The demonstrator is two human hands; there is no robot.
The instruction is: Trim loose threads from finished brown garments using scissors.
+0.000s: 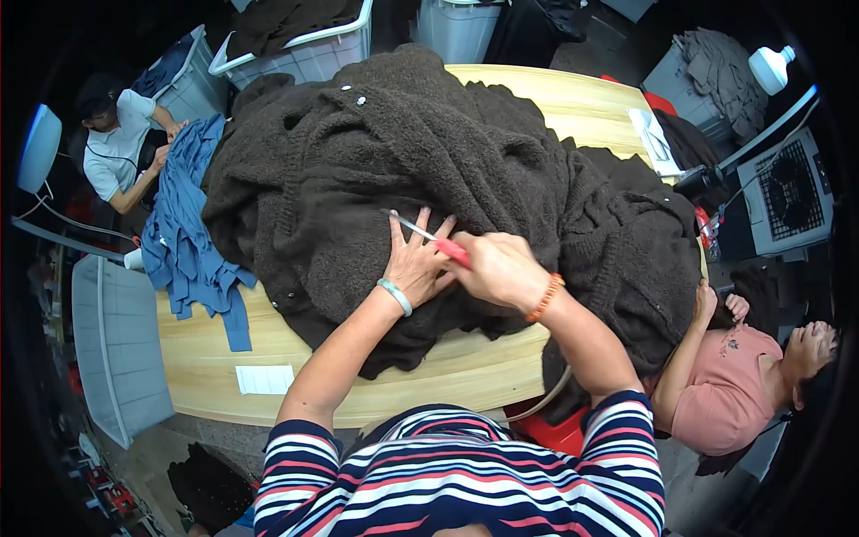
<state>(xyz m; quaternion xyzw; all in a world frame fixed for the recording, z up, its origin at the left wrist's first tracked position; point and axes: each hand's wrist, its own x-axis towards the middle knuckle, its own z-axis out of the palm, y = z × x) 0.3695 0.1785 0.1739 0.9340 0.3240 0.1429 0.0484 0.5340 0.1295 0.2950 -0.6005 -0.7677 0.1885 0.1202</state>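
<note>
Left hand (417, 261): flat on the dark brown fuzzy garments (429, 161), fingers spread, palm pressing the fabric down, clasping nothing; pale bangle at the wrist.
Right hand (501, 268): clenched around the red handle of small snips (431, 237), beaded bracelet at the wrist.
Snips: metal blades pointing left and up, lying across the left hand's fingers, tips just over the brown fabric.
Brown garments: heaped high on the pale wooden table (465, 367), covering most of it, small white buttons showing near the top.
Blue garments (192, 233): draped over the table's left edge, just beside the brown heap.
White label (265, 379): flat on the table's near edge.
Bins (304, 49): beyond the table, holding dark cloth.
Other people: one seated at far left, one at lower right.
</note>
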